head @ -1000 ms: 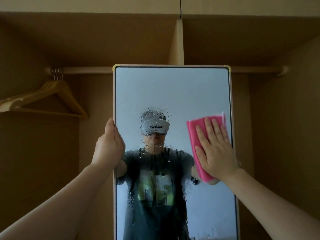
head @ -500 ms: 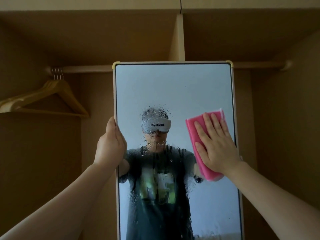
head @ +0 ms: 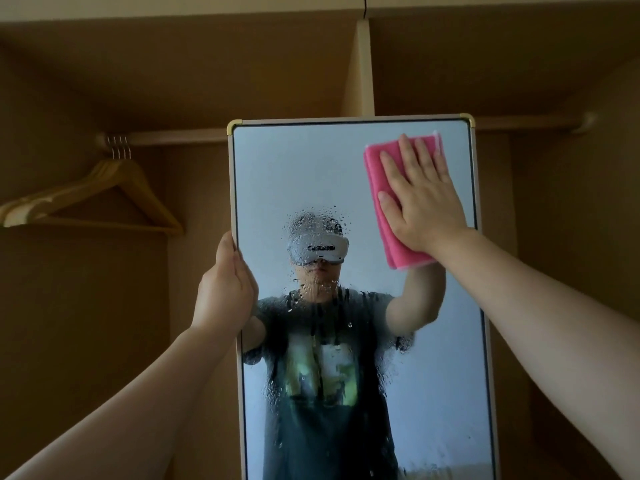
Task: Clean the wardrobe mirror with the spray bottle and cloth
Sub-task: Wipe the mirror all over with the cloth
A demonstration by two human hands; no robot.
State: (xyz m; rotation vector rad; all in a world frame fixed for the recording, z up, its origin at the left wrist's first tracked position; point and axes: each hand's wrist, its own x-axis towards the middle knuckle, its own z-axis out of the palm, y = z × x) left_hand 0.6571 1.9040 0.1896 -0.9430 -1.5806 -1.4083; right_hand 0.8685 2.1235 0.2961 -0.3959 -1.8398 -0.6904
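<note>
Wiping step. Mirror (head: 294,168) is upright. Left hand (head: 225,289) clamps its frame edge at 9 o'clock. Right hand (head: 422,199), fingers flat and spread, presses the pink cloth (head: 376,174) on the glass at 1 o'clock. Droplets (head: 311,220) run from centre to 6 o'clock. Spray bottle not in view. Next, probably: drag the cloth down-left through the wet patch with firm pressure.

Pink cloth (head: 381,188); gold-cornered pale mirror frame (head: 232,188); tan wooden hangers (head: 114,183).

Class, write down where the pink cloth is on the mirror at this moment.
In the head view, the cloth lies flat against the mirror's upper right corner, pressed under the right hand, above and right of the droplets.
</note>
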